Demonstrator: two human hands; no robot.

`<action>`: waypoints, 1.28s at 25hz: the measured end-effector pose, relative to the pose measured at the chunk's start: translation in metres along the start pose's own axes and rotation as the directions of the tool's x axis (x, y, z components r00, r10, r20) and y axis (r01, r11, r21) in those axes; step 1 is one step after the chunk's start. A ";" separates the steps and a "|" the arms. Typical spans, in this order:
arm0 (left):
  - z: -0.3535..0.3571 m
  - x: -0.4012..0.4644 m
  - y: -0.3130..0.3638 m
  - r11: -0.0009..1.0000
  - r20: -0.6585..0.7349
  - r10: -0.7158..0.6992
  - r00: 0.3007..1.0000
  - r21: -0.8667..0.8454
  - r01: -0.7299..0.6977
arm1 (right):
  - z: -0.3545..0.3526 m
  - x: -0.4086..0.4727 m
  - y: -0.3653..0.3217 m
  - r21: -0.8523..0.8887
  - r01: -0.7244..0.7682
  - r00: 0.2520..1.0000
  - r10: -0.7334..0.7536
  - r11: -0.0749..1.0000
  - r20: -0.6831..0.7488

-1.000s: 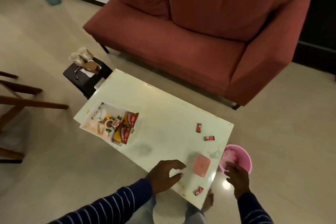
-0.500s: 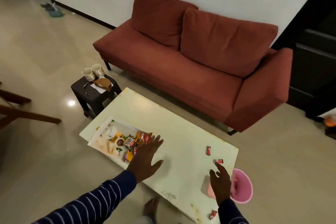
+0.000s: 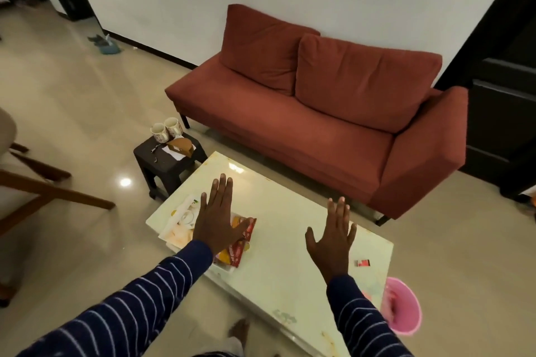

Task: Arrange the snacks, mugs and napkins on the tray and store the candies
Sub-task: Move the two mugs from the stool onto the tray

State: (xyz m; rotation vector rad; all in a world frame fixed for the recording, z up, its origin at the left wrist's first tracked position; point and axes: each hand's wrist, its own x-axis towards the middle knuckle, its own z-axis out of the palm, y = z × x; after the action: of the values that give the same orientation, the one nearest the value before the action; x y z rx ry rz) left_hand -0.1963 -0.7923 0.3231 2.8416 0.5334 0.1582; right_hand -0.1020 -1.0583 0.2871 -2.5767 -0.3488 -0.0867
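Several glossy red-and-yellow snack packets (image 3: 242,240) lie on the flat printed tray (image 3: 179,224) atop our pale glass-smooth table (image 3: 278,278). Left hand (image 3: 217,219) hovers above, fingers straight; right hand (image 3: 332,238) splayed wide. Two patterned mugs (image 3: 166,129) sit on the dark stool (image 3: 168,164).

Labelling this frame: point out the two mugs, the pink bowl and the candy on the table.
mugs (image 3: 166,128): head view, side of left mug.
pink bowl (image 3: 406,309): head view, inner wall.
candy (image 3: 362,263): head view, red wrapper.

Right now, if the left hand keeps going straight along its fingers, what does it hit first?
Likely nothing close: the left hand points across bare table top toward the red sofa. The mugs sit off to the left. Depth is unclear.
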 end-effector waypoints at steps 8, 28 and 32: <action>-0.037 0.015 -0.118 0.998 -0.042 -0.029 0.999 0.048 0.031 | 0.039 0.024 -0.095 -0.112 0.100 0.995 -0.100 0.989 0.006; -0.104 0.122 -0.379 1.000 0.010 -0.005 1.000 -0.015 0.005 | 0.181 0.105 -0.356 -0.099 0.088 0.996 -0.085 0.991 0.025; -0.110 0.145 -0.398 0.998 0.008 0.019 1.000 0.059 -0.020 | 0.201 0.138 -0.385 -0.019 0.114 0.993 -0.113 0.993 0.040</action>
State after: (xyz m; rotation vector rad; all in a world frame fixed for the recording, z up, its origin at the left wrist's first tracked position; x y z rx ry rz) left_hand -0.2152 -0.3547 0.3352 2.9042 0.5171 0.1378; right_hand -0.0720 -0.6053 0.3254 -2.5815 -0.5115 -0.0822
